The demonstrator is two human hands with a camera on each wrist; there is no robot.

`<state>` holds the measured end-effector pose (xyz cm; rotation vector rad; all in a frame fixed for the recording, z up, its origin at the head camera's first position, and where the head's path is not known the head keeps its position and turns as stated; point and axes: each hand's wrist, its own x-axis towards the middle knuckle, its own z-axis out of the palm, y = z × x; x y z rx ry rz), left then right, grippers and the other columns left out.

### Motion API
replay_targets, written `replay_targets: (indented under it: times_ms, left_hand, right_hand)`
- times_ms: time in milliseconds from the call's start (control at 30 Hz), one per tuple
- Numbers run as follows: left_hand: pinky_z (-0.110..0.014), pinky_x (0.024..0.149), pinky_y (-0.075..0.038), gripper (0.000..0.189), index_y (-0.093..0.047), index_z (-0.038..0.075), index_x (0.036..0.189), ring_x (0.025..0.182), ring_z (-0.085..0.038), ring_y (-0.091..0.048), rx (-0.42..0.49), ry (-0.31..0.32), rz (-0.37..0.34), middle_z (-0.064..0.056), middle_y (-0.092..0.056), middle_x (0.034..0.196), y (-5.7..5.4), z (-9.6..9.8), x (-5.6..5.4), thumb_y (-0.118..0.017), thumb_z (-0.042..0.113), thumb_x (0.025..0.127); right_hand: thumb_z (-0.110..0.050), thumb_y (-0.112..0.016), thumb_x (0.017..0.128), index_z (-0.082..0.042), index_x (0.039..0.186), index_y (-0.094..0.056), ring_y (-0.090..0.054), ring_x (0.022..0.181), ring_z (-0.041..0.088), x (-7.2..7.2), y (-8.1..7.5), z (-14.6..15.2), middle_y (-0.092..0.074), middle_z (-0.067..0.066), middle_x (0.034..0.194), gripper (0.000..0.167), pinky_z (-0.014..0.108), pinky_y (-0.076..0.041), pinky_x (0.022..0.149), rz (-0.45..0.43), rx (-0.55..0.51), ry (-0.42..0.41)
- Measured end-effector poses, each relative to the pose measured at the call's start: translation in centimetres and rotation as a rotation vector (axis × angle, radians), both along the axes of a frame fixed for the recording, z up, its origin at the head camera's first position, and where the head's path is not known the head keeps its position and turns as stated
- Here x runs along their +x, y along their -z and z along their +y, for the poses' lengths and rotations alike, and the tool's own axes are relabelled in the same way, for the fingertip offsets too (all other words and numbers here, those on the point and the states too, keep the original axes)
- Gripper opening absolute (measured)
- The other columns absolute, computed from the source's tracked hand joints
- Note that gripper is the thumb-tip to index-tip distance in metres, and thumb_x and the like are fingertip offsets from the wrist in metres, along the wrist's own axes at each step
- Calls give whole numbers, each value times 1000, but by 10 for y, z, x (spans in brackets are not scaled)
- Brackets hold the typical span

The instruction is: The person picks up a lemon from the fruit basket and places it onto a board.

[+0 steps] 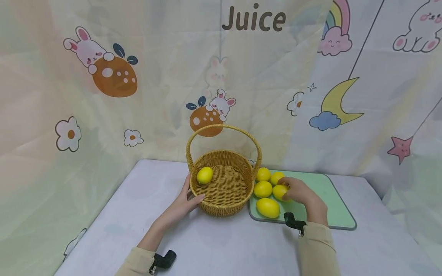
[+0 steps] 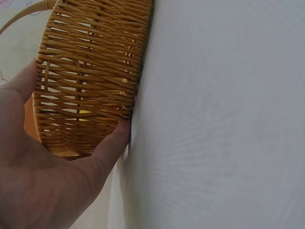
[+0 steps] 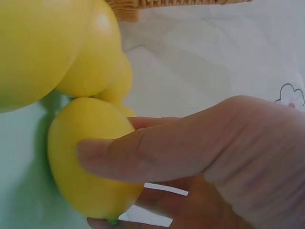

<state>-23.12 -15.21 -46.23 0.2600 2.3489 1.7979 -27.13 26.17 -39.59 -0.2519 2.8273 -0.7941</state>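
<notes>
A round wicker basket (image 1: 221, 209) with a tall handle stands on the table, a single lemon (image 1: 205, 175) inside at its left. My left hand (image 1: 181, 203) holds the basket's near left side, thumb and fingers spread around the woven wall (image 2: 90, 81). To the right, my right hand (image 1: 298, 191) grips a lemon (image 3: 90, 157) at the right of a cluster on a green board. The thumb (image 3: 119, 155) lies across its skin and the fingers reach around its far side. Another lemon (image 1: 268, 208) lies nearest the board's front edge.
The green board (image 1: 321, 199) with a grey rim lies right of the basket, its left edge close against it. More lemons (image 1: 263, 189) crowd its left part. Behind the white table (image 1: 228, 249) hangs a printed cloth (image 1: 165, 76) with cartoon figures.
</notes>
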Motion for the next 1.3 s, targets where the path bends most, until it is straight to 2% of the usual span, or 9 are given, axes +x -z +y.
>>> replay_targets:
  times_ms: [433, 600, 767, 900, 1133, 1300]
  left_hand:
    - [-49, 117, -35, 96, 13, 54, 150, 156, -35, -4, 14, 8, -8, 11, 15, 166, 0, 0, 1, -64, 45, 95]
    - [-48, 116, -36, 96, 13, 54, 150, 156, -34, -4, 15, 8, -8, 11, 15, 166, 0, 0, 1, -64, 45, 95]
    - [-46, 115, -38, 96, 13, 54, 151, 156, -32, -4, 18, 8, -9, 11, 14, 166, -1, 0, 1, -64, 44, 95]
    - [-44, 114, -41, 96, 13, 53, 151, 156, -31, -5, 26, 11, -9, 11, 14, 166, -1, 0, 0, -64, 43, 95]
    - [-45, 114, -40, 96, 12, 53, 152, 156, -31, -5, 23, 8, -7, 11, 13, 166, 0, 0, 0, -65, 45, 95]
    - [-46, 114, -40, 96, 12, 53, 151, 156, -32, -5, 22, 7, -11, 11, 14, 166, -1, 1, 1, -64, 45, 95]
  right_hand:
    - [-2, -66, 79, -1, 138, -54, -51, 122, 41, -4, 8, 3, -54, 26, 139, 60, 62, -41, 104, 27, -32, -9]
    - [-7, -69, 80, -3, 139, -53, -52, 120, 41, -5, 6, 5, -54, 27, 137, 61, 61, -44, 101, 17, -24, -13]
    - [-13, -71, 83, -4, 140, -52, -50, 123, 45, -3, -1, 7, -52, 28, 140, 62, 60, -47, 97, 5, -12, -3]
    - [-13, -71, 86, -2, 141, -51, -48, 127, 48, 0, -9, 5, -51, 27, 142, 59, 60, -48, 97, 32, -8, -3]
    - [-13, -67, 89, -1, 140, -52, -45, 130, 50, 7, -27, -10, -50, 27, 144, 54, 64, -44, 101, 101, -26, -44]
    - [-10, -67, 88, -2, 138, -54, -52, 125, 46, 12, -38, -25, -55, 25, 139, 51, 60, -47, 100, 136, -36, -88]
